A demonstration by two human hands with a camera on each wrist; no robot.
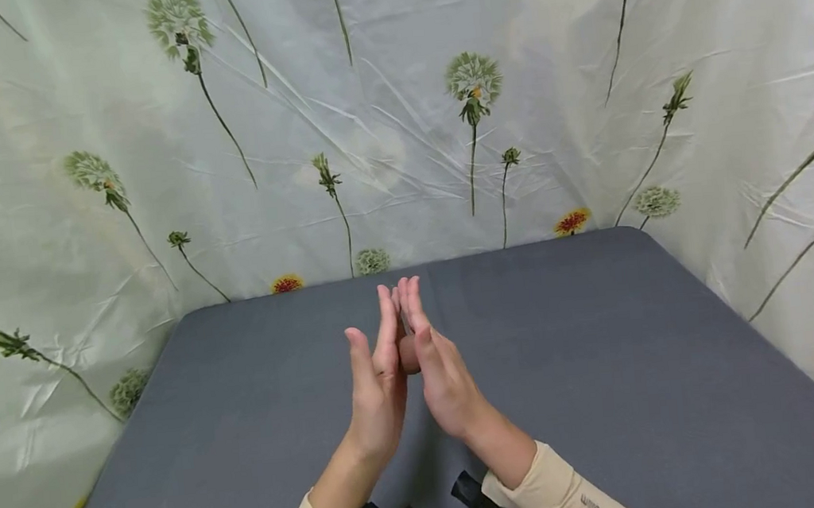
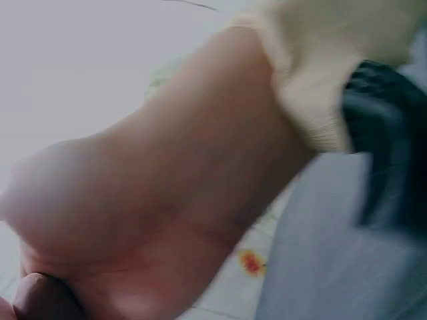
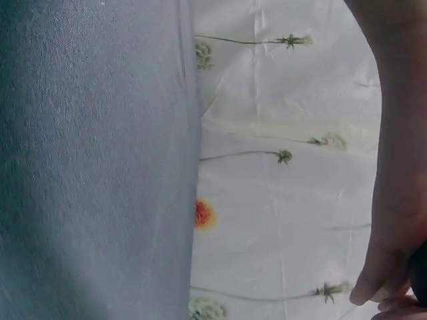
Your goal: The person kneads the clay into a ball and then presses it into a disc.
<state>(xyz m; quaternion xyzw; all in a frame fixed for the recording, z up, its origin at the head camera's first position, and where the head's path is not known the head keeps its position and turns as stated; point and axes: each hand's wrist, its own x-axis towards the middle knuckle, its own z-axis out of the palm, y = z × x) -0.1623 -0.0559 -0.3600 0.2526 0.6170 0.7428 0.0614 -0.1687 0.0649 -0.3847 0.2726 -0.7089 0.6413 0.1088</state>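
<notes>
A smooth, rounded brown lump point(image 1: 409, 355) sits between the two palms, above the grey table. My left hand point(image 1: 378, 388) presses it from the left, its fingers straight and pointing up and away. From the other side my right hand point(image 1: 451, 382) presses with straight fingers too, and the fingertips of both come close together. Both thumbs stand upright, apart from the lump. In the left wrist view part of the lump point(image 2: 47, 300) shows at the palm, low in the picture. Much of the lump is hidden by the palms.
The grey cloth-covered table point(image 1: 587, 351) spreads out below the hands. Behind it and along its sides hangs a pale curtain point(image 1: 398, 143) printed with dandelions. Black straps with devices point(image 1: 472, 492) sit at the cuffs of the cream sleeves point(image 1: 551, 490).
</notes>
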